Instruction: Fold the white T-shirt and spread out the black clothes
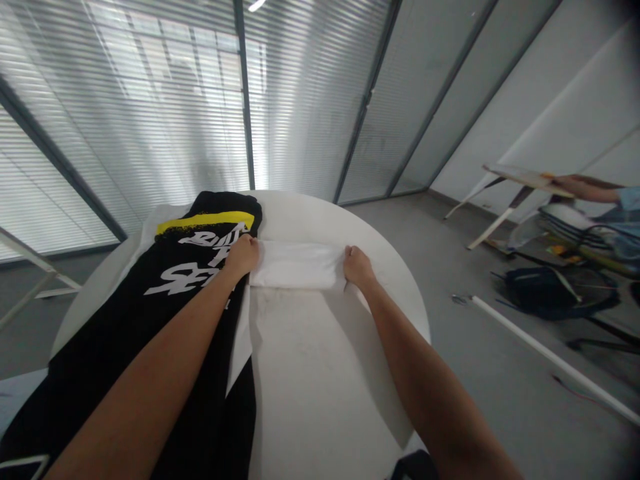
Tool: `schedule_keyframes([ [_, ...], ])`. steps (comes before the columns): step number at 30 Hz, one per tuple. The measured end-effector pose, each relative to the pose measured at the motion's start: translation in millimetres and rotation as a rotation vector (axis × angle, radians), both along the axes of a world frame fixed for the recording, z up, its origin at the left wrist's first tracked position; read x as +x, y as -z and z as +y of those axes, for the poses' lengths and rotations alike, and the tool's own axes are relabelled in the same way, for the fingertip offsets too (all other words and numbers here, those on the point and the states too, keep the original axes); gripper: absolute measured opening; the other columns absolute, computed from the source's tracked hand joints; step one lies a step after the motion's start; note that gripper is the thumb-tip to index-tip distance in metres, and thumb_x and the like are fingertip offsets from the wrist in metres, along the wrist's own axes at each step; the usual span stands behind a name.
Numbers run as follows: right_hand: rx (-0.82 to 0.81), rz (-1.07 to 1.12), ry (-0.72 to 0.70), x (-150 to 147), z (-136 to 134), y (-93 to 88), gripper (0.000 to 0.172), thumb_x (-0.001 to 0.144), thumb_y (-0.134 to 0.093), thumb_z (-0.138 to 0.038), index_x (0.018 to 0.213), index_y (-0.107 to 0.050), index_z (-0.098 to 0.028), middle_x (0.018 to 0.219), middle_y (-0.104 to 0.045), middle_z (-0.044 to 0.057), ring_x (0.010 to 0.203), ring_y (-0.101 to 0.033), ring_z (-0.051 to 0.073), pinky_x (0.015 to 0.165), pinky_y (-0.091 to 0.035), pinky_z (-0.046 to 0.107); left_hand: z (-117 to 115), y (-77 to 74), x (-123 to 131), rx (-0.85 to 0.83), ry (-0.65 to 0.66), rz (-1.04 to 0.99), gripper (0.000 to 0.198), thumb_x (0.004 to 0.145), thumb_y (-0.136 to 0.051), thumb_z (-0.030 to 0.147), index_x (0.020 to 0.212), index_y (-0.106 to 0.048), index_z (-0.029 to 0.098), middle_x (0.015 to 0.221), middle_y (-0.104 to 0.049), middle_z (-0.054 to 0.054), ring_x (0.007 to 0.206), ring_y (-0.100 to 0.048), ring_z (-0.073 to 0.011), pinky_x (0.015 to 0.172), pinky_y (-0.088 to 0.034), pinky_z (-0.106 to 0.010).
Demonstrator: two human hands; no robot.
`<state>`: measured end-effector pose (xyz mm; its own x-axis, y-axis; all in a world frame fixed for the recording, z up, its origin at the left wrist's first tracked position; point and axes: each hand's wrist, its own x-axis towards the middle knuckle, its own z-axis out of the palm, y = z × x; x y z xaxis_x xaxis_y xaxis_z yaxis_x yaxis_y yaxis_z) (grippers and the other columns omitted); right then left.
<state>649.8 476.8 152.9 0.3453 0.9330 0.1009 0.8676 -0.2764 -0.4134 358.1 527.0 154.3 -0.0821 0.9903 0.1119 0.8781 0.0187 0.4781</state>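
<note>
- Your left hand (241,257) and right hand (359,265) are both closed, each appearing to pinch one end of a folded band of white cloth (297,265).
- The band lies flat between your hands on a round white bench (305,217), with its long side running from one hand to the other.
- Toward you, just below the band and between your forearms, lies a pale flat sheet (310,373). You cannot tell from this view whether it is part of the same cloth.
- Just left of your left hand lies a black T-shirt (220,203) with white lettering and a yellow band. Your left hand sits against its edge, so a light hold there helps avoid dragging the black fabric along.
- An even pull from both hands suits this hold: it should leave the band flat and free of twists, with its folded edge straight.
- Well to the right of your right hand, a co-worker's hand (585,189) holds a pale board (525,177) above a stack of striped garments (565,223).
- Farther right on the grey floor (500,413), a black bag (555,291) sits near a white tube (550,353).
</note>
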Motion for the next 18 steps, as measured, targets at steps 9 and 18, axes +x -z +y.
schedule_keyframes([
  [9,0.249,-0.001,-0.011,-7,-8,-3.6,0.030,0.096,-0.034,-0.033,0.110,-0.055,-0.016,0.103,-0.067,0.016,0.095,-0.063,0.027,0.083,-0.046,0.038,-29,-17.2,15,0.086,-0.068,0.089,0.035,0.088,-0.044,0.030,0.116,-0.059,0.015,0.106,-0.068,-0.017,0.100,-0.064,-0.0325,0.085,-0.048,-0.043],
  [18,0.105,-0.160,-0.564,-22,-20,-0.1,0.053,0.101,-0.022,-0.043,0.149,-0.034,-0.024,0.153,-0.038,0.009,0.142,-0.031,0.025,0.113,-0.027,0.051,-42,-4.0,31,0.210,0.531,0.234,0.054,0.097,-0.032,0.045,0.145,-0.042,0.021,0.151,-0.041,-0.011,0.139,-0.035,-0.0250,0.114,-0.023,-0.041],
])
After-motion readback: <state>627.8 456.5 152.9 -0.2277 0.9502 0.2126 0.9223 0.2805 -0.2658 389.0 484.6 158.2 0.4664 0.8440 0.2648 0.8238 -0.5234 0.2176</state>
